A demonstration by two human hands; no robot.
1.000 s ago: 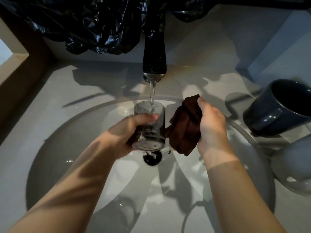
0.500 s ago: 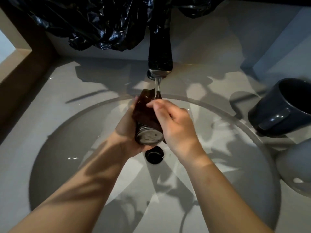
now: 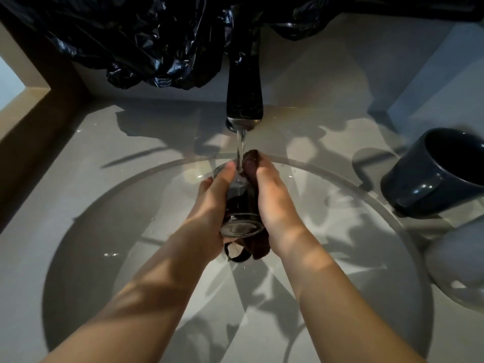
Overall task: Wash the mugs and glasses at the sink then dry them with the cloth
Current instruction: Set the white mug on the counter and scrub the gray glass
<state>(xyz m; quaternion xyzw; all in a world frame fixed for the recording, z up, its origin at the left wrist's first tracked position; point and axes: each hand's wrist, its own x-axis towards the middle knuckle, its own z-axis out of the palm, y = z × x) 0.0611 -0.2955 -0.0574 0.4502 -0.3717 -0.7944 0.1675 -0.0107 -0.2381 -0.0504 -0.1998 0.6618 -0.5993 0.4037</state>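
Fingers (image 3: 222, 176) of the left hand (image 3: 209, 205) curl round the glass (image 3: 239, 224) under the tap (image 3: 244, 100); right hand (image 3: 275, 203) presses the cloth (image 3: 258, 247) against it.

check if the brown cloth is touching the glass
Touching. The head view shows the right hand pressing the cloth against the side of the glass, with no gap between them, while the left hand grips the glass.

One glass (image 3: 239, 227), one brown cloth (image 3: 261, 248), one dark blue mug (image 3: 429, 186), one pale mug (image 3: 462, 268), one faucet (image 3: 244, 87) and one black plastic sheet (image 3: 136, 43).
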